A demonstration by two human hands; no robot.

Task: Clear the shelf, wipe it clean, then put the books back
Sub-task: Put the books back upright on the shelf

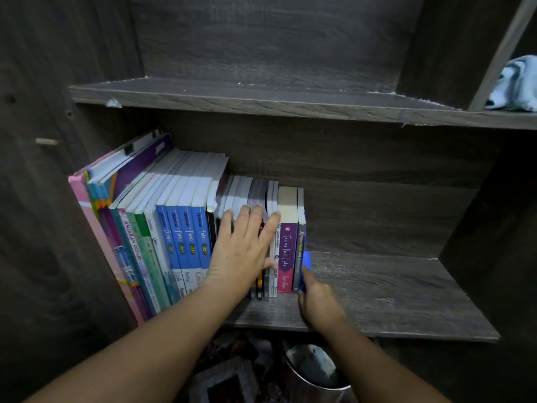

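Head view: books (180, 228) stand packed at the left end of the lower shelf (377, 286). Readable spines: several blue "Fokus", "ANJAKAN PRIMA", purple "Terima Kasih Luka". Left hand (247, 248) lies flat on the spines, fingers straight and slightly spread. Right hand (318, 301) is curled round a blue item (307, 260) at the row's right end. Pale blue cloth (517, 82) sits on the upper shelf, far right.
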